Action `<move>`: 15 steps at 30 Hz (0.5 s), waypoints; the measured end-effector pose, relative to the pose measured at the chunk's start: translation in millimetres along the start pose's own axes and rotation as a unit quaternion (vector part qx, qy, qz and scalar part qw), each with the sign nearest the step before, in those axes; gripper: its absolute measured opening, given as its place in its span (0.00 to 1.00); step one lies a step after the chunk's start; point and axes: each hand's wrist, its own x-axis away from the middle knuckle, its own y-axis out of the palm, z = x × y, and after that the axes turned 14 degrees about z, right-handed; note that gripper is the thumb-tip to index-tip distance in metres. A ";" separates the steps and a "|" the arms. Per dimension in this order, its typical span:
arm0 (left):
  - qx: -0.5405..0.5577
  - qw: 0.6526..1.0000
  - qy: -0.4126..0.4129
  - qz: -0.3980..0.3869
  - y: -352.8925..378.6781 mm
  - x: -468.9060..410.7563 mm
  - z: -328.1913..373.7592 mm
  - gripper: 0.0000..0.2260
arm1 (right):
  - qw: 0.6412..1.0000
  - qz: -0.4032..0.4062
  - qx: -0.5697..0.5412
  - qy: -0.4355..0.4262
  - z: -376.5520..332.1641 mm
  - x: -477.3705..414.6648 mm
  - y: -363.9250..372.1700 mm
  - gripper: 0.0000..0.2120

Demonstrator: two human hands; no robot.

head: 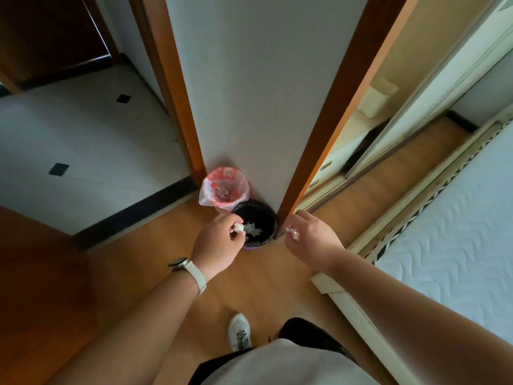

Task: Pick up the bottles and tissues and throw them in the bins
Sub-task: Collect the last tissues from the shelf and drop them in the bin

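Observation:
Two small bins stand on the wood floor against the white wall end. The nearer bin [266,218] has a black liner and holds white crumpled tissues [254,229]. Behind it, the bin with a pink and white bag [239,187] holds bottles with red caps [222,192]. My left hand [219,245] pinches a crumpled white tissue [238,227] over the left rim of the black bin. My right hand [311,240] pinches another crumpled tissue [292,232] just right of that bin, above the floor.
A wooden door frame [177,87] borders the wall on the left, and another frame [330,115] on the right. A bed with a white mattress [455,234] fills the right side. A tiled hallway [83,129] lies left. My white shoe [239,330] is on the floor below.

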 end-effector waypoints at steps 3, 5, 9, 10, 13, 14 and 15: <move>-0.027 0.999 0.016 -0.025 14.6 -27.1 -9.7 0.08 | 1.000 0.000 0.005 -0.013 7.1 -27.0 7.6 0.08; -0.047 0.998 0.025 -0.041 26.6 -44.6 -14.8 0.09 | 1.000 -0.001 0.007 -0.023 14.0 -46.3 16.0 0.07; -0.060 0.996 0.024 -0.058 49.4 -80.9 -19.1 0.09 | 0.999 -0.020 0.003 -0.030 29.7 -83.9 35.2 0.08; -0.062 0.996 0.021 -0.060 56.1 -90.0 -20.5 0.10 | 0.999 -0.023 0.000 -0.031 34.1 -92.9 40.0 0.08; -0.074 0.994 0.003 -0.076 77.5 -116.1 -24.9 0.10 | 0.999 -0.039 -0.012 -0.019 50.0 -119.3 56.0 0.07; -0.079 0.994 -0.003 -0.082 86.2 -124.7 -26.9 0.10 | 0.999 -0.049 -0.016 -0.014 56.4 -128.6 62.8 0.07; -0.085 0.992 -0.011 -0.089 95.4 -133.5 -29.3 0.10 | 0.998 -0.061 -0.017 -0.010 63.0 -138.3 70.5 0.07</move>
